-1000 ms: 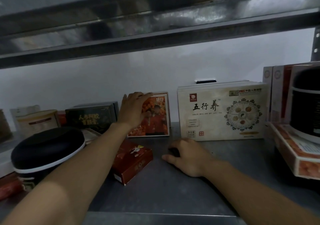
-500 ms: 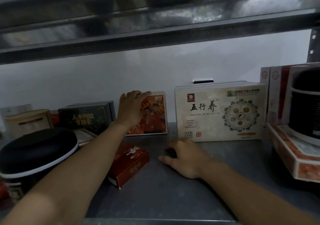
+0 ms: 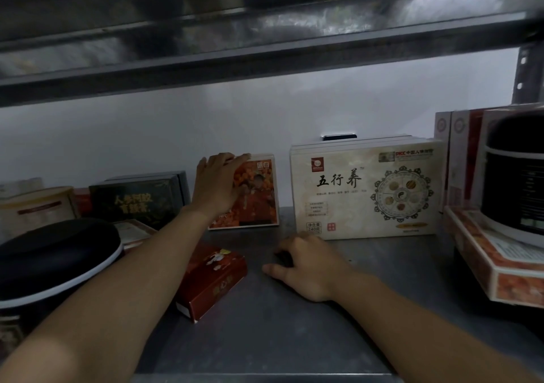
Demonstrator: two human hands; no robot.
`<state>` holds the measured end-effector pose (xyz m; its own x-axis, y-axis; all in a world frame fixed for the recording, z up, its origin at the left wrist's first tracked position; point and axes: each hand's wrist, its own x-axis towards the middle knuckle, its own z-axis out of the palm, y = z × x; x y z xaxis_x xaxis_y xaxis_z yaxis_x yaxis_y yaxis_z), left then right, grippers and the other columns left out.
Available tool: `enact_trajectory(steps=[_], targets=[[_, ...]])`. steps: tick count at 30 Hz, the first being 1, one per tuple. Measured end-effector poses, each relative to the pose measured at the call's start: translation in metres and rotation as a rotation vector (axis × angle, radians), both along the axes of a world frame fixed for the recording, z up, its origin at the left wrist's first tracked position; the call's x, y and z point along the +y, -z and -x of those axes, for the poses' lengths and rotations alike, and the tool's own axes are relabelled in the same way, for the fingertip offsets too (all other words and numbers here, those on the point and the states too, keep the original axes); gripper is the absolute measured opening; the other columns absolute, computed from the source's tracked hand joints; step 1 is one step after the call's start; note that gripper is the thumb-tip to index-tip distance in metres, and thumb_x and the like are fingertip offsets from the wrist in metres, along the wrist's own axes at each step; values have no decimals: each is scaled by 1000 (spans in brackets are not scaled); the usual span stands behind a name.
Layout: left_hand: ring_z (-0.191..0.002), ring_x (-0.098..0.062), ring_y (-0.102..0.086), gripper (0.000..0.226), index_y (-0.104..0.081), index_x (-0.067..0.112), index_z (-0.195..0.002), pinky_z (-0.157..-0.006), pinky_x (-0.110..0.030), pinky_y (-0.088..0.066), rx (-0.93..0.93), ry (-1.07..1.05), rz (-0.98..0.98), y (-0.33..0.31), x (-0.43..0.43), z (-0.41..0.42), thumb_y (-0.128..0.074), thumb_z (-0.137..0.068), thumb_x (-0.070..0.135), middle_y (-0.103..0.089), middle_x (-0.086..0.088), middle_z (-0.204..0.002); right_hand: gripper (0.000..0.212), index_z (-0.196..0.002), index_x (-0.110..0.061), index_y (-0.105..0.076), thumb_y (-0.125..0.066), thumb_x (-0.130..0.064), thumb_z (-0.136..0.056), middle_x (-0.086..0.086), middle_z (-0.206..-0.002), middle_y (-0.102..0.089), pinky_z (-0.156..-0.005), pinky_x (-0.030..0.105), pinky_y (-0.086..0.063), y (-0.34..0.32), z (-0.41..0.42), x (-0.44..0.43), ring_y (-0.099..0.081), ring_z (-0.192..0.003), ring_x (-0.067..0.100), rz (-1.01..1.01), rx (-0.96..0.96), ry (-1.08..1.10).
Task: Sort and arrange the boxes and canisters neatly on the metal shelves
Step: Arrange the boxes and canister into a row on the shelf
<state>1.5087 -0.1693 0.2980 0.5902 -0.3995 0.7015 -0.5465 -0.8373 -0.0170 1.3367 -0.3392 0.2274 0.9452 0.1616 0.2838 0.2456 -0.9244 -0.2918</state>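
Left hand gripping top corner of upright orange box, right hand resting loosely curled on metal shelf, holding nothing.

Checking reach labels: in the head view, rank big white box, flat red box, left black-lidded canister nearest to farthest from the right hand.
1. big white box, upright just behind the right hand.
2. flat red box, to its left, a gap apart.
3. black-lidded canister, far left, front.
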Motion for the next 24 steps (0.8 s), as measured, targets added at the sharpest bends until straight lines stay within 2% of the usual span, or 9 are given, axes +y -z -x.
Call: enact_trajectory(steps=[24], targets=[[-133, -24, -35, 69, -36, 27, -148, -117, -49, -15, 68, -4, 4, -5, -1, 10, -66, -87, 39, -42, -3, -146, 52, -115, -19, -64, -49, -63, -91, 5, -114, -62, -85, 35, -49, -2, 4, 2, -56, -105, 24, -3, 28, 1]])
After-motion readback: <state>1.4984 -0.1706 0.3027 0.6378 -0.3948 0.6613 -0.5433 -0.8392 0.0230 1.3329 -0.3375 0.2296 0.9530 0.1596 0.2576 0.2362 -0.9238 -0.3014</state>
